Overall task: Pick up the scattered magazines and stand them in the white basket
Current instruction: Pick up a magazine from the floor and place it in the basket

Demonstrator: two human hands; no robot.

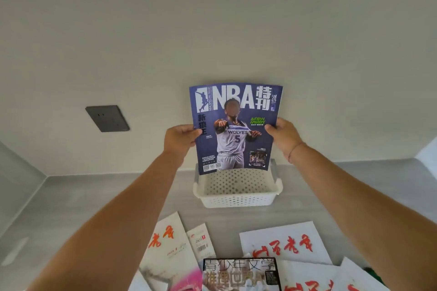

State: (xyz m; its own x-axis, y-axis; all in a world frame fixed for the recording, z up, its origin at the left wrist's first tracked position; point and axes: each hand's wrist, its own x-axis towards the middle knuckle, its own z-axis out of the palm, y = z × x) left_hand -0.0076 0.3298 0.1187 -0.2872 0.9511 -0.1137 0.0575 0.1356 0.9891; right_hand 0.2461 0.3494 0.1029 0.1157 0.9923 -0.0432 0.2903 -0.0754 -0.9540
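A blue NBA magazine [236, 111] stands upright over the white perforated basket [236, 198], its lower edge dipping behind the basket's near rim. My left hand [181, 136] grips its left edge and my right hand [282, 136] grips its right edge. The basket sits against the wall on the grey counter. Several magazines lie scattered near me: a white one with red script [165, 245], a thin white one [201, 241], a dark-covered one [241, 274] and another white one with red script [283, 243].
A dark wall socket [107, 118] is on the wall to the left of the basket. The grey counter [94, 201] runs left into a corner. More white magazines [331, 279] overlap at the bottom right.
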